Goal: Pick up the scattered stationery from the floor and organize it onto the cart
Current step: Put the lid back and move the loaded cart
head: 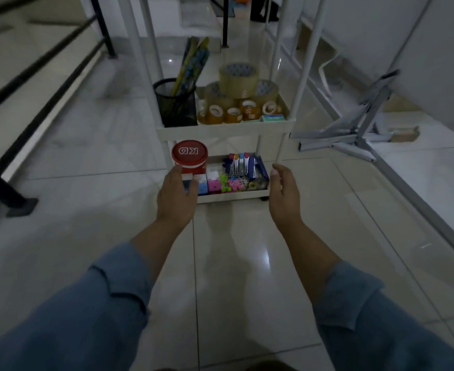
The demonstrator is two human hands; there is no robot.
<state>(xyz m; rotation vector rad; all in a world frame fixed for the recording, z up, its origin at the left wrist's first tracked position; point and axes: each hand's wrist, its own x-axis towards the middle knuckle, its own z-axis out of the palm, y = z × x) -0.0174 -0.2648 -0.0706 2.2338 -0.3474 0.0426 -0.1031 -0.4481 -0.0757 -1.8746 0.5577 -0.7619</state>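
A glossy, pale tiled floor point(234, 263) is seen in dim light, with a white plastic cart point(220, 131) on thin white posts standing on it. Both arms are stretched forward in blue sleeves point(92, 303). The left hand point(176, 195) is held open, fingers straight, at the left front corner of the lower tray point(231, 196), just below a round red-lidded tub point(189, 156); contact cannot be told. The right hand point(284, 194) is held open, fingers loosely bent, palm inward, beside the tray's right end. The stationery is kept on the cart: small coloured boxes point(214, 183) and markers point(240, 164) below, a black mesh cup point(177, 108) and shiny clear tape rolls point(238, 79) above. A folded grey metal frame point(359, 129) is seen at the right.
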